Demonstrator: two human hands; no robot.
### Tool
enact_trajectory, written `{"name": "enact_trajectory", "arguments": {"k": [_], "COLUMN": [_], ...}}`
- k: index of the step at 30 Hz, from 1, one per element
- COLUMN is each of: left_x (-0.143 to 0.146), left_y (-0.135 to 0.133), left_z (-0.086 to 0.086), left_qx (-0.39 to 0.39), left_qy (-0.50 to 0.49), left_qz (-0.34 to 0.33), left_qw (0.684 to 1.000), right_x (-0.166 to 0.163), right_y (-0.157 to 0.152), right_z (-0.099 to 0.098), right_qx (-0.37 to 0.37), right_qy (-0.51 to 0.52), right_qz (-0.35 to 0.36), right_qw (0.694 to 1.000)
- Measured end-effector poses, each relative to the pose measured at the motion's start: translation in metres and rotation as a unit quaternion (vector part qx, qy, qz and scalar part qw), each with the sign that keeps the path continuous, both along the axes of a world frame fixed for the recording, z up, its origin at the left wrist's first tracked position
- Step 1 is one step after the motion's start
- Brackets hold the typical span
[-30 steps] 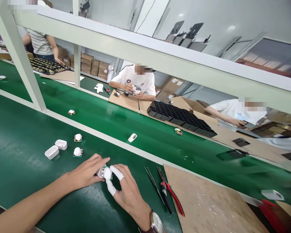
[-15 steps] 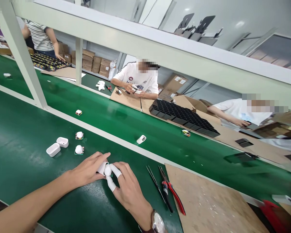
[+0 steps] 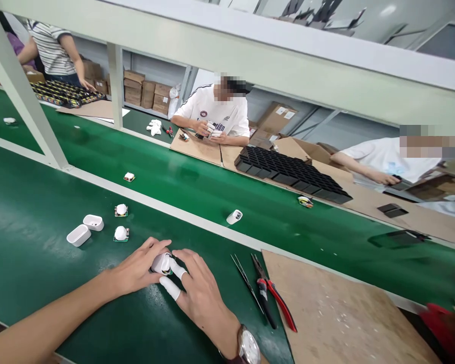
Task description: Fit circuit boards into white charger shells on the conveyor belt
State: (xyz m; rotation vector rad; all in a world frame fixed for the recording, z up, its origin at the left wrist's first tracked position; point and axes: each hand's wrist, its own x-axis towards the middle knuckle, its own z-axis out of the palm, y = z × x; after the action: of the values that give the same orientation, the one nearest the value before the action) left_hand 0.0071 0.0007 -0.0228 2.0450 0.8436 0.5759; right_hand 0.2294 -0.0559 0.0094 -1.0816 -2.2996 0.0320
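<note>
My left hand (image 3: pixel 138 268) is wrapped round a white plastic housing (image 3: pixel 160 262) low in the middle of the view. Its open end faces right. A small circuit board (image 3: pixel 168 272) with a white blob on it sits partly in that end. My right hand (image 3: pixel 199 288), with white finger cots on thumb and forefinger, grips the board at the opening. How deep the board sits is partly hidden by the fingers. To the left lie two white housings (image 3: pixel 79 235), openings up, and two white-topped circuit boards (image 3: pixel 121 233).
Tweezers (image 3: pixel 247 283) and red-black pliers (image 3: pixel 269 293) lie right of my hands beside a brown board (image 3: pixel 337 303). Beyond a pale rail runs a green belt (image 3: pixel 189 187) carrying a white housing (image 3: pixel 234 217) and circuit boards. Co-workers sit across it near a black tray (image 3: pixel 291 174).
The circuit board has gone further into the housing, and my right fingers have shifted left with it. Parts on the belt have moved to the right. The view has shifted slightly.
</note>
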Motion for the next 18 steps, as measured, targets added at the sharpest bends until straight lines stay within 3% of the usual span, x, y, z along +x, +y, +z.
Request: {"name": "enact_trajectory", "arguments": {"k": [4,7,12,18], "left_x": [-0.002,-0.005,-0.009,-0.008], "left_y": [0.001,0.002,0.0,0.001], "left_z": [0.004,0.011,0.022,0.018], "left_qx": [-0.024,-0.018,-0.018,0.039], "left_qy": [0.042,0.035,0.025,0.016], "left_qz": [0.002,-0.014,-0.015,0.026], "left_qw": [0.999,0.999,0.999,0.999], "right_x": [0.003,0.01,0.02,0.014], "right_y": [0.001,0.005,0.013,0.021], "right_z": [-0.014,-0.02,-0.017,-0.011], "right_qx": [-0.045,-0.065,-0.094,-0.131], "right_qy": [-0.043,-0.005,0.118,0.119], "right_qz": [0.022,0.035,0.005,0.018], "right_qw": [0.998,0.997,0.989,0.984]}}
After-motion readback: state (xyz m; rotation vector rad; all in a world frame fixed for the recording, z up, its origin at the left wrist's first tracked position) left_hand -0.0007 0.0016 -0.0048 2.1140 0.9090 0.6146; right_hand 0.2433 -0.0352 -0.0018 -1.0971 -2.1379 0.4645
